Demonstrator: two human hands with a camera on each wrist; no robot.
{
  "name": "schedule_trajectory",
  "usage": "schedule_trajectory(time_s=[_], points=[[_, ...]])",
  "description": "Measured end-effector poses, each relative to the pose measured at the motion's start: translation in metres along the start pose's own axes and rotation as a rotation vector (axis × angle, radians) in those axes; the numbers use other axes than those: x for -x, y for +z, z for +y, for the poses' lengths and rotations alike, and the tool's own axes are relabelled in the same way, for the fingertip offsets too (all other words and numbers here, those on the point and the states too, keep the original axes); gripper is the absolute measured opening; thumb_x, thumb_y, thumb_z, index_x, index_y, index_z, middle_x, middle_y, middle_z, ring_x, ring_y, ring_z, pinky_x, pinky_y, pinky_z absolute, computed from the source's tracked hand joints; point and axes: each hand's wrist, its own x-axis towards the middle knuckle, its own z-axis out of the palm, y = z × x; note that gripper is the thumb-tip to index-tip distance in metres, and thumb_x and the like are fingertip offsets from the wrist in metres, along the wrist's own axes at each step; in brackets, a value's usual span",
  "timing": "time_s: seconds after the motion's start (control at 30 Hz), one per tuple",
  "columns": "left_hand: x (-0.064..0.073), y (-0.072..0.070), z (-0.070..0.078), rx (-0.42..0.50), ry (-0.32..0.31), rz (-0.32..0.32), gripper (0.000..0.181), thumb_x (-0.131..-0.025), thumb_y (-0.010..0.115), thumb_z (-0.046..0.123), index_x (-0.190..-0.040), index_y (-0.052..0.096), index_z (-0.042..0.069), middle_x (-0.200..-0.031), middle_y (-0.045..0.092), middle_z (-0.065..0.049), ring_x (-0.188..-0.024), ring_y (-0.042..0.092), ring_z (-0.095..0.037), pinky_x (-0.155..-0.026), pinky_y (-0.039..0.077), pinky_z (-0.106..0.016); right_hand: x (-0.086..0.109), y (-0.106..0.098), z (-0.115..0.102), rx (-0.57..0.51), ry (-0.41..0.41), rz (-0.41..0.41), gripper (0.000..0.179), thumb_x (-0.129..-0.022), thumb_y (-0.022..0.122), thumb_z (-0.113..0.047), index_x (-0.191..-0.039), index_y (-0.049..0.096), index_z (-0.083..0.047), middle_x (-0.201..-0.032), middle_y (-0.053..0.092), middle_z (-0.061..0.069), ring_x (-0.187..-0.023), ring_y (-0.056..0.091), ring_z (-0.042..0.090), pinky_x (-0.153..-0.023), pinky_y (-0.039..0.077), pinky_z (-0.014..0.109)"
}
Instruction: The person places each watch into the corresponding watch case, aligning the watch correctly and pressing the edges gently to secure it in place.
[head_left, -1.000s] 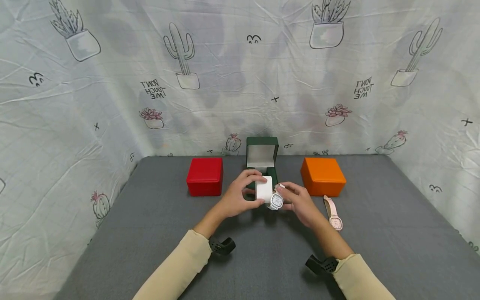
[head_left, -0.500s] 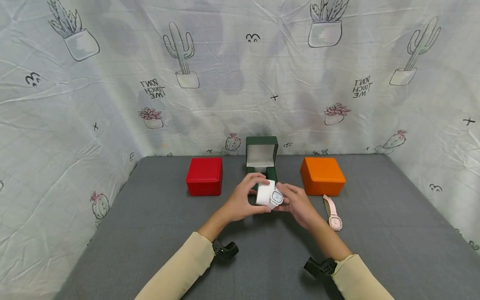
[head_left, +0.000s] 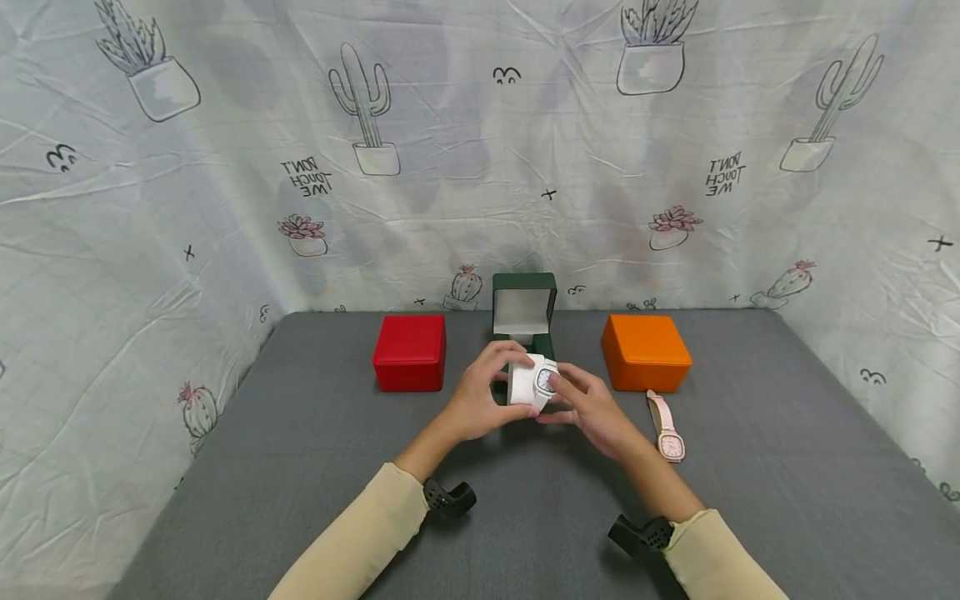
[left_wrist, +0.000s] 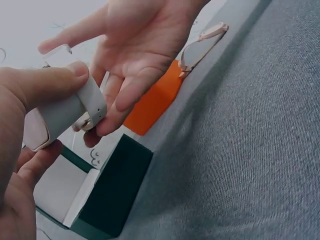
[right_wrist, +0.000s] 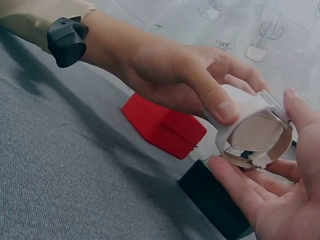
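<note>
My left hand (head_left: 476,396) grips a white watch cushion (head_left: 519,385) between thumb and fingers, above the table. A white wristwatch (head_left: 545,381) sits round the cushion's right end, its strap (left_wrist: 95,102) buckled into a loop. With the thumb at the dial and fingers under the strap, my right hand (head_left: 600,412) holds this watch. In the right wrist view the cushion's end (right_wrist: 256,132) shows inside the loop. Just behind both hands stands a green watch box (head_left: 523,282), lid raised, its lower part mostly hidden by the left hand.
A closed red box (head_left: 409,354) stands to the left of the green one, a closed orange box (head_left: 647,353) to its right. In front of the orange box lies a pink wristwatch (head_left: 667,433). Printed cloth (head_left: 450,125) hangs behind the grey table (head_left: 315,467).
The white watch has moved left from beside the cushion onto its right end. My right thumb has shifted onto the dial. Boxes and pink watch stay put.
</note>
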Motion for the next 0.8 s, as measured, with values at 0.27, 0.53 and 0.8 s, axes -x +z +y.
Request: schedule_trajectory(time_s=[0.27,0.53,0.8], points=[[0.001,0.002,0.008,0.022,-0.005,-0.014,0.055,-0.069,0.087,0.011,-0.116,0.06,0.012,-0.133,0.051,-0.005,-0.121,0.049,-0.02,-0.09,0.054,-0.043,0.001,0.0,0.0,0.005,-0.032,0.011,0.054,-0.102,0.048,-0.029,-0.148,0.034,-0.003,-0.14,0.044,0.02,-0.107,0.061,0.016,-0.084,0.059,0.04],[0.002,-0.003,0.029,0.072,-0.025,-0.058,0.062,-0.071,0.084,0.004,-0.125,0.054,0.002,-0.142,0.047,-0.014,-0.128,0.047,-0.027,-0.095,0.054,-0.044,0.001,-0.004,-0.002,0.031,-0.033,-0.026,0.055,-0.103,0.047,-0.031,-0.148,0.033,-0.003,-0.143,0.041,0.023,-0.111,0.06,0.018,-0.084,0.058,0.04],[-0.001,-0.009,0.001,0.229,0.014,-0.172,0.061,-0.082,0.074,0.0,-0.137,0.048,0.005,-0.147,0.043,-0.009,-0.133,0.047,-0.026,-0.1,0.051,-0.038,0.001,-0.006,-0.005,0.013,0.005,0.012,0.057,-0.101,0.051,-0.031,-0.147,0.034,-0.003,-0.128,0.052,0.01,-0.104,0.064,0.015,-0.082,0.059,0.041]])
